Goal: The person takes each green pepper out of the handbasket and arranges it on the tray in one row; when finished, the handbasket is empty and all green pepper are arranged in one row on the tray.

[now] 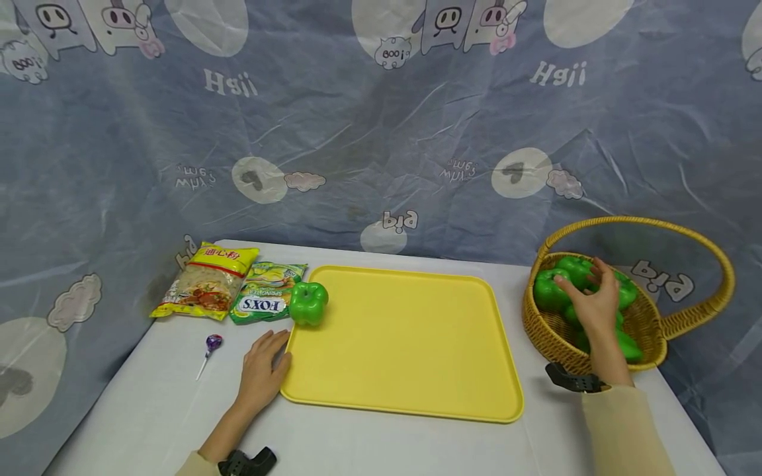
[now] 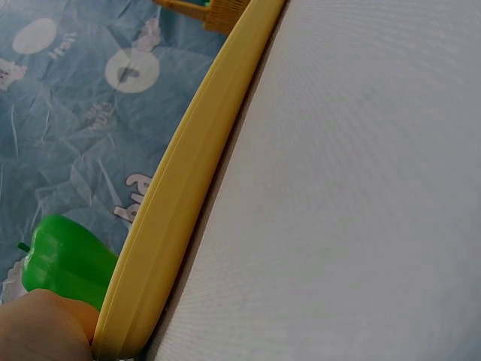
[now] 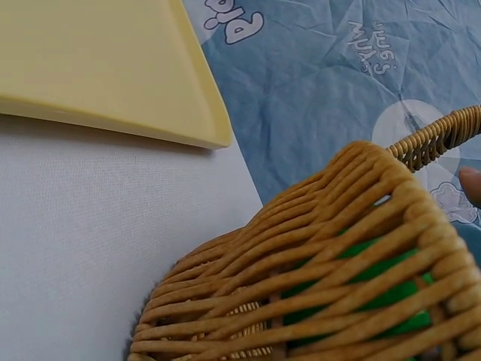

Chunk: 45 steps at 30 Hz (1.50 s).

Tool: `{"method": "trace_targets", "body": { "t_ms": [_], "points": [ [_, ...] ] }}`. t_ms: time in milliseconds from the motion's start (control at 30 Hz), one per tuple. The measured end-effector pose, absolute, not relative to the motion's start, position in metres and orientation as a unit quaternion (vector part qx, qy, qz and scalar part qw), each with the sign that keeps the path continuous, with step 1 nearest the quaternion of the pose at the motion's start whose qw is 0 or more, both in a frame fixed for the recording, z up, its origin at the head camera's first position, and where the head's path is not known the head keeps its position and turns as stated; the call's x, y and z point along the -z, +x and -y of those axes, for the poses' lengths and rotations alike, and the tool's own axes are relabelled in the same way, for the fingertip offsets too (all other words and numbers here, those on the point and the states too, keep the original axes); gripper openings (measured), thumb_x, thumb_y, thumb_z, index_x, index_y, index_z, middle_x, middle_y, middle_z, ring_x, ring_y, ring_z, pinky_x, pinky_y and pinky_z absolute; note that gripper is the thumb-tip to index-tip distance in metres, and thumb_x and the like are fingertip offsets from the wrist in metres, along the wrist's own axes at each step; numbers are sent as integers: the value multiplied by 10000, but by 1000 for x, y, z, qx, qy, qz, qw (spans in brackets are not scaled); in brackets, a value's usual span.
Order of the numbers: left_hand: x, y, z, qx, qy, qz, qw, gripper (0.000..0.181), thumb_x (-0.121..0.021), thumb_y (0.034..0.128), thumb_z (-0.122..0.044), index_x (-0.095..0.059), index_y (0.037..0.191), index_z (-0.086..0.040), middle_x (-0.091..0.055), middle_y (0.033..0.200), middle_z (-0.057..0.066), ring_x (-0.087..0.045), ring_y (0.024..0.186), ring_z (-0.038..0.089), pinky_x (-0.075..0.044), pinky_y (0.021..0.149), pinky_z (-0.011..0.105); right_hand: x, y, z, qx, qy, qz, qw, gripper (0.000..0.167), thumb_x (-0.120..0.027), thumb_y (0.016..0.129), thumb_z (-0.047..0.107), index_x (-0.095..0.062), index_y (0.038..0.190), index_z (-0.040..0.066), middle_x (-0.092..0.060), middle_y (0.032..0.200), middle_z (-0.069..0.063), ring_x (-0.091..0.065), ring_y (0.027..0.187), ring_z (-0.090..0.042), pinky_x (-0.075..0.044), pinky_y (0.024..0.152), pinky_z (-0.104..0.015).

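My right hand [image 1: 600,307] is over a wicker basket [image 1: 550,334] at the right, thumb and fingers spread apart above several green bell peppers [image 1: 550,291]. Whether its fingertips touch a pepper I cannot tell. In the right wrist view, a fingertip [image 3: 472,185] shows beside the basket handle, with green visible through the weave. At the left rim of a yellow tray [image 1: 399,344] rests my left hand [image 1: 260,370], fingers relaxed and holding nothing. One green bell pepper [image 1: 308,304] sits at the tray's upper left corner; the left wrist view shows this pepper [image 2: 66,259] beyond the hand.
Left of the tray lie a green FOX'S candy bag [image 1: 268,294] and a yellow pasta bag [image 1: 205,281]. A purple-wrapped lollipop [image 1: 213,344] is in front of them. Behind the white table [image 1: 369,443] hangs a blue-grey printed cloth [image 1: 333,119]. The basket's tall handle [image 1: 631,221] arches up behind the right hand.
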State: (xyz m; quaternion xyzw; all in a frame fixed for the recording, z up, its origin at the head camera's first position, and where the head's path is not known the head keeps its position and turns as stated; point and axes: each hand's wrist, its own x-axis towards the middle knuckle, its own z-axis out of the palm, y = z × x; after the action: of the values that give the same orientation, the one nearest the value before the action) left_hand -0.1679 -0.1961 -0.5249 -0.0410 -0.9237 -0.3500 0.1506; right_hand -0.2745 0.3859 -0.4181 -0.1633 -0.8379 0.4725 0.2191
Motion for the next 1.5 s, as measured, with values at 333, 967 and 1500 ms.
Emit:
{"method": "trace_targets", "body": {
  "t_ms": [333,967,1500],
  "points": [
    [524,-168,195,349,-44,923,154,414,-601,918,-58,-576,1323,24,-564,1378,208,-384,1361,439,-270,1050,649,416,-273,-386,-459,-159,853,192,873,-679,885,406,-185,1570,184,-210,1594,-115,-294,1424,-336,-322,1132,-502],
    [524,-167,196,348,-46,923,155,411,-607,916,-56,-581,1319,22,-572,1370,205,-389,1356,438,-280,1044,648,423,-272,-386,-383,-104,901,175,894,-735,858,340,-240,1546,57,-289,1455,-328,-336,1290,-478,-348,1008,-607],
    [524,-167,196,342,-50,924,163,412,-610,909,-50,-582,1312,33,-575,1362,214,-403,1344,445,-296,1032,652,428,-277,-390,-336,-74,927,152,921,-770,834,294,-249,1515,-42,-321,1440,-373,-291,1304,-542,-279,1044,-672]
  ]
}}
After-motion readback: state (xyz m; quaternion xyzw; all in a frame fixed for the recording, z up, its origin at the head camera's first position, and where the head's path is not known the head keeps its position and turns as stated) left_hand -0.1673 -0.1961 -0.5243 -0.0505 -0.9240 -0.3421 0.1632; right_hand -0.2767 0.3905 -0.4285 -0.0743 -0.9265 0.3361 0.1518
